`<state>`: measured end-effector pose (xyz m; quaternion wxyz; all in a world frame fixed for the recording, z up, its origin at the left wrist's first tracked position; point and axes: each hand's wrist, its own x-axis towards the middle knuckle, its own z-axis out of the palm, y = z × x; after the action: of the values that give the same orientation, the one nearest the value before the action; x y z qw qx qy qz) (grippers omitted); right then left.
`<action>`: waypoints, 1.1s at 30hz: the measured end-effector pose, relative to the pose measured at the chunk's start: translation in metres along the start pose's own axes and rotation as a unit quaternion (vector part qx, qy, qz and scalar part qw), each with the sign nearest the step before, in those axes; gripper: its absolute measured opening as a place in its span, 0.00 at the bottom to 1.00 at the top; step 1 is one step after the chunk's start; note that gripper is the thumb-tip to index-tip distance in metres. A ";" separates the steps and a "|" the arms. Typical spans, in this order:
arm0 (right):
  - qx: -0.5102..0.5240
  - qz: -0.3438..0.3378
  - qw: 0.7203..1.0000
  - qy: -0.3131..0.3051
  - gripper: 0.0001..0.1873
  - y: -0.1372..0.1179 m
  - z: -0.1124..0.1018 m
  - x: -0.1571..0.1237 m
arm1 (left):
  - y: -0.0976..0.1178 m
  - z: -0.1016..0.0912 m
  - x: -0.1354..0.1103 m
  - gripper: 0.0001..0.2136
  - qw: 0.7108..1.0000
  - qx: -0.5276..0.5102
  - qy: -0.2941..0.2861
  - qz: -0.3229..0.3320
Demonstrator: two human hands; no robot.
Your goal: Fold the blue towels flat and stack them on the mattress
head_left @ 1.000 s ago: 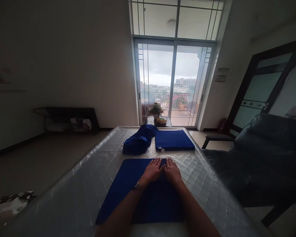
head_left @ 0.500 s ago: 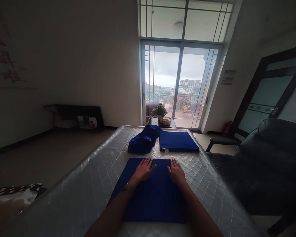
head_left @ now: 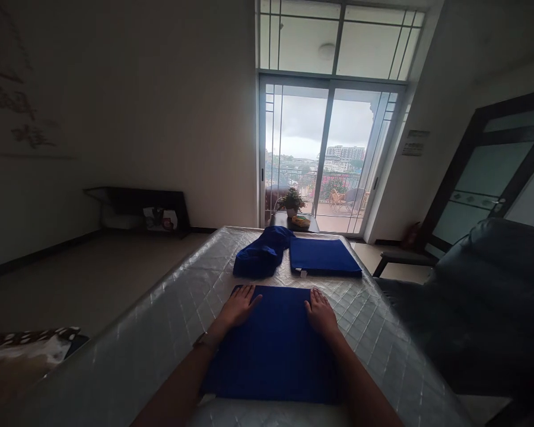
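Flat in front of me lies a folded blue cloth (head_left: 280,350), roughly rectangular, on a silvery quilted cover (head_left: 151,338). My left hand (head_left: 239,305) rests palm down on its far left corner, fingers stretched out and thumb apart. On the far right corner lies my right hand (head_left: 321,309), also flat with the fingers extended. Beyond the hands are a neatly folded blue cloth (head_left: 324,256) with a small white tag and, to its left, a crumpled blue cloth (head_left: 260,252).
A dark armchair (head_left: 485,296) stands close on the right. Past the far edge, a small table (head_left: 312,224) holds a potted plant (head_left: 291,200) before glass sliding doors (head_left: 296,136). A patterned item (head_left: 31,338) shows at the lower left; a black rack (head_left: 137,207) stands by the wall.
My left hand has slid left across the cloth, from nearer its middle to the far left corner. The right hand stays at the right corner. The view has shifted slightly.
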<state>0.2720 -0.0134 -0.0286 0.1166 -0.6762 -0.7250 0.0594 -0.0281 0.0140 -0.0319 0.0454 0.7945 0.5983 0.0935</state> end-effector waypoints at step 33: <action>-0.046 0.006 0.999 0.003 0.32 -0.021 -0.015 -0.046 | -0.012 -0.004 -0.006 0.39 1.000 -0.001 0.013 -0.020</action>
<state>0.2580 -0.0620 -0.0134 0.0871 -0.6854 -0.7225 0.0253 -0.0414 0.0116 -0.0309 0.0408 0.7812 0.6143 0.1033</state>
